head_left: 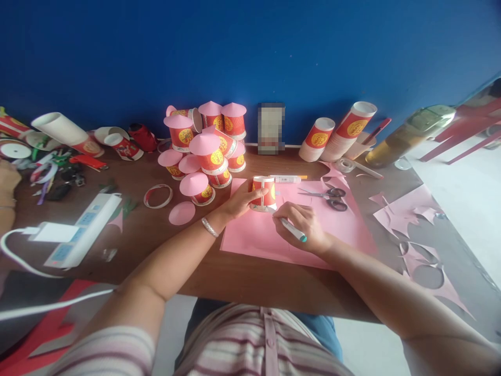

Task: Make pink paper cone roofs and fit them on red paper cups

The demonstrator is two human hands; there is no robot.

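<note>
My left hand is wrapped round a red and white paper cup with a yellow emblem, held upside down above a pink paper sheet. My right hand grips a white marker with a green end, close to the cup's lower rim. Whether the marker's tip touches the cup is hidden behind the fingers. Just behind the cup lies another white marker with an orange end. Black-handled scissors rest on the sheet to the right.
Left of the sheet stand several cups with pink cone tops, beside a tape roll. A power strip lies farther left. Cup stacks, a bottle and pink paper scraps are on the right. A blue wall closes the back.
</note>
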